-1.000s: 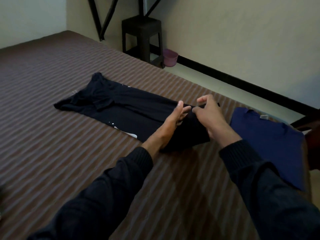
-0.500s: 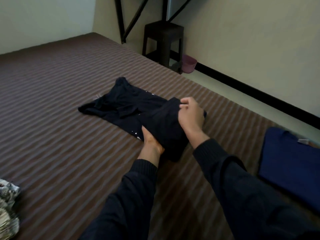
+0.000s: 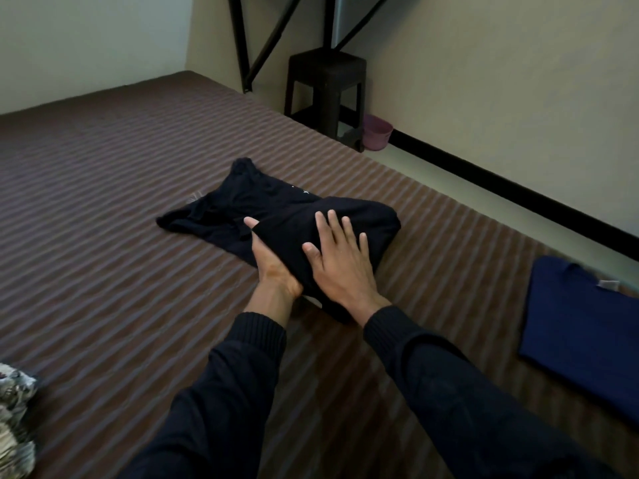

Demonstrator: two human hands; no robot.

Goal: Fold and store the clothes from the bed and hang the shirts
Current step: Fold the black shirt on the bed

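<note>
Head view: black garment mid-bed, part-folded, far end still flat. Right hand flat on top of fold, fingers straight, pressing. Left hand tucked under fold; grip can't tell. Blue shirt folded at rt edge. Patterned cloth left, untouched. Storing, hanging not yet done.

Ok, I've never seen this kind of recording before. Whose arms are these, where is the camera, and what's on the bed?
There is no machine here: a person wears a wide-angle camera on the head, looking forward and down at their own arms. The left hand is tucked under a fold of the black garment, with only its thumb showing on top. The right hand presses flat on that fold. All of it lies on the striped bed. A folded blue garment sits at the right, and patterned cloth at the lower left edge.
</note>
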